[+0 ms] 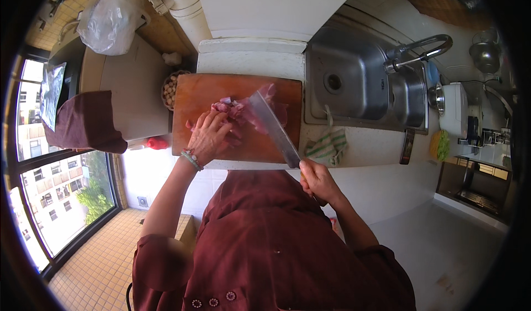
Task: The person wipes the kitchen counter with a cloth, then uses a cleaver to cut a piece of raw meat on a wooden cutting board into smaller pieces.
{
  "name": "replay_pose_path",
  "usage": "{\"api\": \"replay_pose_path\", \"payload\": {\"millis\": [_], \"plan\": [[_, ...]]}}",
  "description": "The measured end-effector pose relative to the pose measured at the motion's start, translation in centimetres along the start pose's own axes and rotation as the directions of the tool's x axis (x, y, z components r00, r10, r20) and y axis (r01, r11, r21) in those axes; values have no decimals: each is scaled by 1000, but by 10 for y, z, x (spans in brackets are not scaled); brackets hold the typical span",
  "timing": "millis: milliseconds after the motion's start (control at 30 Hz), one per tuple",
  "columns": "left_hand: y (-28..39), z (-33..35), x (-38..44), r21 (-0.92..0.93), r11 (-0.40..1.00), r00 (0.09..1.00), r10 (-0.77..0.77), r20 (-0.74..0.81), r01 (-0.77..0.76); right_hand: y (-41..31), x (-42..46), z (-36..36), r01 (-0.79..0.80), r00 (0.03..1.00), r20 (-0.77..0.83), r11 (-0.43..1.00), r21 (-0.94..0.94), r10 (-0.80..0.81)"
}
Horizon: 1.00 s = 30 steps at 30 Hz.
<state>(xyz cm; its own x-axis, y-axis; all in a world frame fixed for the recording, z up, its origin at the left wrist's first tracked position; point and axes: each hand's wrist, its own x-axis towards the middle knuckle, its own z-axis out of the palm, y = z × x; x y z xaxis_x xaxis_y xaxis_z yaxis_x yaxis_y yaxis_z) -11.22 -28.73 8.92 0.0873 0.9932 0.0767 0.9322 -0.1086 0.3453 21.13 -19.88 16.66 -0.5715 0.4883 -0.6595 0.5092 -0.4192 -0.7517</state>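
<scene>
Pieces of raw meat (234, 108) lie on an orange-brown cutting board (199, 91), with a larger flat piece of meat (280, 111) towards its right side. My left hand (208, 134), with bracelets at the wrist, rests fingers spread on the cut pieces; whether it grips any cannot be told. My right hand (318, 180) is closed around the handle of a broad-bladed kitchen knife (276, 130). The blade slants up and left across the board, its far end over the meat between the cut pieces and the larger one.
A steel double sink (352, 114) with a faucet (427, 54) lies right of the board. A green-striped cloth (330, 147) is on the counter before it. Left of the board are a basket of small pale round items (171, 90) and a red object (157, 143).
</scene>
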Motion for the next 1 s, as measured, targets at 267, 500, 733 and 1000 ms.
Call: {"api": "replay_pose_path", "payload": {"millis": [267, 500, 733, 1000], "plan": [[-1, 12, 6, -49, 997, 996, 62, 65, -59, 3, -2, 11, 11, 1000, 4, 1000, -7, -11], [-2, 31, -11, -101, 985, 980, 121, -158, -138, 0, -14, 20, 46, 997, -54, 987, -153, -55], [16, 6, -11, -728, 658, 858, -473, -199, 194, -4, -17, 31, 35, 997, -68, 995, -89, -41], [-13, -50, -34, -961, 265, 687, -684, -245, -79, -11, 7, 51, 54, 998, 16, 996, -73, -53]]}}
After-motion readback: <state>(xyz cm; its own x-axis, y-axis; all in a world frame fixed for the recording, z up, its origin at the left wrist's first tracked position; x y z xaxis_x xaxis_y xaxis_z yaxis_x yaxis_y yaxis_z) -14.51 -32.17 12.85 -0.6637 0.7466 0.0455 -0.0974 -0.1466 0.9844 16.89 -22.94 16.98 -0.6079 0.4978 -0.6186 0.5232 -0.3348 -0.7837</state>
